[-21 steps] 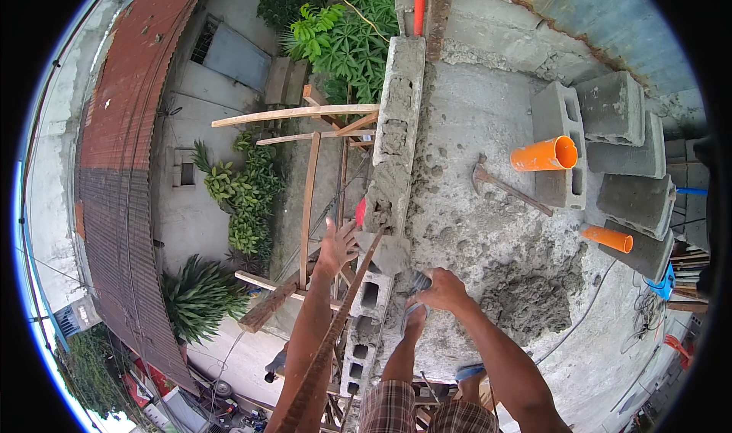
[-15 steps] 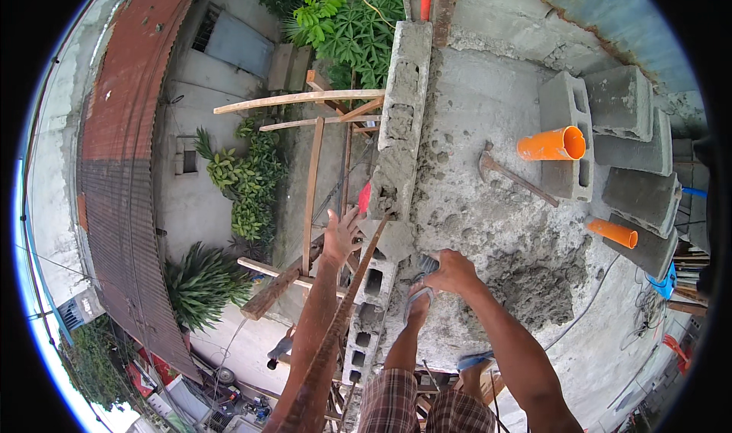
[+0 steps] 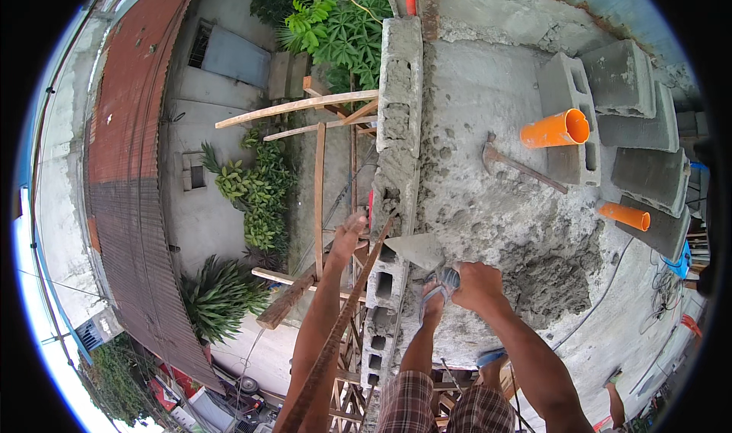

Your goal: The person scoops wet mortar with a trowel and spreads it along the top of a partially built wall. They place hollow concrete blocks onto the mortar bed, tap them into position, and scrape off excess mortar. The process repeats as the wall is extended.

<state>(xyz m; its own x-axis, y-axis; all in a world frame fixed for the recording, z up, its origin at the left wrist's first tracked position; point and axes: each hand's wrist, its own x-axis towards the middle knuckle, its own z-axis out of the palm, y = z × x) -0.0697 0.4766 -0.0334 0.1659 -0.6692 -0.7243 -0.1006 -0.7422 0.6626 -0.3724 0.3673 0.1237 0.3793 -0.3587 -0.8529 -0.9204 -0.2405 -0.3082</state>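
Note:
My right hand point(image 3: 478, 286) is closed round the handle of a trowel point(image 3: 416, 251). The trowel's grey, mortar-smeared blade lies across the inner edge of the concrete block wall point(image 3: 398, 175). At the wall's outer face, my left hand point(image 3: 349, 233) has its fingers bent at a red flat piece point(image 3: 371, 208); only a thin edge of that piece shows, and it stands against the blocks. Wet mortar fills the upper block cells, while nearer cells are open. A rusty steel bar point(image 3: 341, 322) rises from the wall between my forearms.
A mortar heap point(image 3: 553, 269) lies on the rough slab to the right. Beyond it are a hammer point(image 3: 526, 166), orange pipes point(image 3: 555, 129) and stacked concrete blocks point(image 3: 644, 120). Wooden scaffolding point(image 3: 320, 197) stands outside the wall, above a drop. Another person's arm point(image 3: 614, 404) shows at lower right.
My right hand has drawn the trowel from the wall top toward its inner edge. The red piece has turned flatter against the outer face, my left hand beside it. The whole view has shifted slightly.

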